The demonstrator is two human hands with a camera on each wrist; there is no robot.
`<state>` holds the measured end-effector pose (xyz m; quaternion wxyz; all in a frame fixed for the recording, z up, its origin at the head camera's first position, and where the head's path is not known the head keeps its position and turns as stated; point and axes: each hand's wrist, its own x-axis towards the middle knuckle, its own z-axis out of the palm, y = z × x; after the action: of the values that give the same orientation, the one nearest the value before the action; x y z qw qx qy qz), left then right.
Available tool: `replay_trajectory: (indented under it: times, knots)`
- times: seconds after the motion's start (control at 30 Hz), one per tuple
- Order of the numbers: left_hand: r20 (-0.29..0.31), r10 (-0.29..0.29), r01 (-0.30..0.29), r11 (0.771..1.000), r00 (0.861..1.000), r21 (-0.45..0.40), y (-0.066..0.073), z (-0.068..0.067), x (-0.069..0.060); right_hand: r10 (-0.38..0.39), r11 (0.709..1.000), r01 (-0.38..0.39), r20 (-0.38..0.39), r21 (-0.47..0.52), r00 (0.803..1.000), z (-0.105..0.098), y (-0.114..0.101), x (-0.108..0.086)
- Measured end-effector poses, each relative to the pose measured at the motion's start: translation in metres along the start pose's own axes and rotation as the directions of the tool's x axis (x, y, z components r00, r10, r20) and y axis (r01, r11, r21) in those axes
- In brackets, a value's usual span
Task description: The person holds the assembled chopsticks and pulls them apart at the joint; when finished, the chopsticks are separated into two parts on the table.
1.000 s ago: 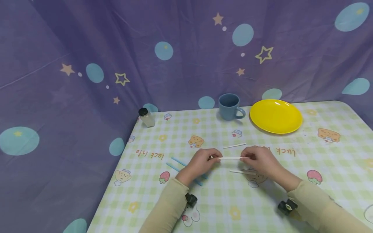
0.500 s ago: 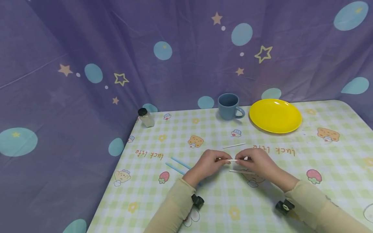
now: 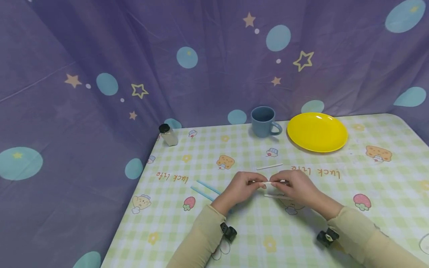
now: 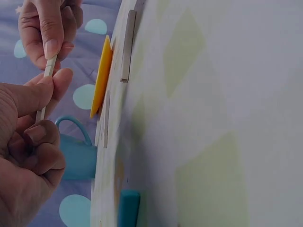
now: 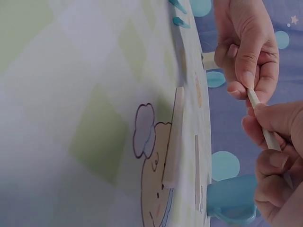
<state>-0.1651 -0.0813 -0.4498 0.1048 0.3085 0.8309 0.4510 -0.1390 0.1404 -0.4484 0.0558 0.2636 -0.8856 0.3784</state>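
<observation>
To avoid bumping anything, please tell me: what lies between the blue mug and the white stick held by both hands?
The head view shows another white stick between the blue mug and the held stick, lying on the tablecloth.

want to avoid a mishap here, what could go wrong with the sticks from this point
The held white stick is thin, so it might slip or perhaps snap between the pinching left hand and right hand. The left hand partly hides the blue sticks in the head view; lowering it could nudge them.
</observation>
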Motion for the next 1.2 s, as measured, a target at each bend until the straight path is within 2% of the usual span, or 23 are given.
replay_trajectory:
  times: [0.37,0.5,0.83,1.03,1.2]
  knots:
    - [-0.006,-0.023,0.022,0.996,1.0,-0.082,-0.0008,0.0002,-0.0012,-0.001,1.0,0.0,0.029,0.026,1.0,-0.0054,-0.0039,-0.0002]
    - [0.008,-0.026,0.027,0.993,1.0,-0.114,-0.0012,0.0002,-0.0022,0.0,0.999,-0.002,0.037,0.039,0.999,-0.0064,-0.0041,-0.0007]
    - [-0.003,0.0,0.0,0.999,1.0,-0.037,-0.0033,0.0016,-0.0006,-0.091,0.995,0.091,0.008,-0.038,0.996,-0.004,-0.0033,-0.0017]
    - [0.01,-0.012,0.013,0.998,1.0,-0.057,-0.0043,-0.0002,0.001,-0.051,0.997,0.05,-0.014,-0.062,0.999,-0.0027,-0.003,-0.0003]
    - [0.035,0.004,-0.004,1.0,0.999,0.006,-0.0034,-0.0039,0.0022,-0.051,0.991,0.052,0.006,-0.125,0.999,-0.0067,-0.0072,0.0022]
